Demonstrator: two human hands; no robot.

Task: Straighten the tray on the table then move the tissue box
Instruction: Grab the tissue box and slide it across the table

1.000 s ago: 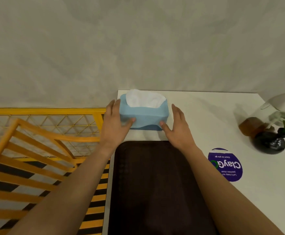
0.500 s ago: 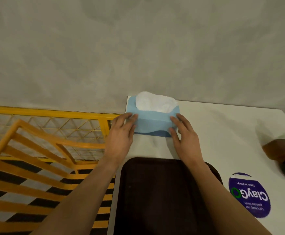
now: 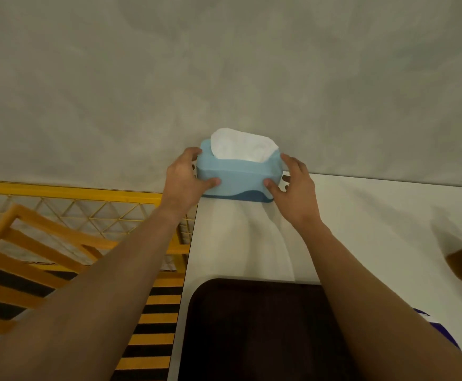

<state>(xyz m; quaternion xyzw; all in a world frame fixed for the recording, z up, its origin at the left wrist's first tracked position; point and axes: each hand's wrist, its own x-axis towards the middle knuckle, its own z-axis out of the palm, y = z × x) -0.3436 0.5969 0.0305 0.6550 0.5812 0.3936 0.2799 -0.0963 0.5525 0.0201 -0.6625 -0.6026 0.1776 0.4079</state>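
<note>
Dark tray [image 3: 257, 325] lies square to the white table [image 3: 375, 229] edge, so straightening looks done. Left hand [image 3: 183, 177] and right hand [image 3: 295, 188] grip the blue tissue box [image 3: 238, 177] by its ends at the far-left corner (against wall). Release left.
</note>
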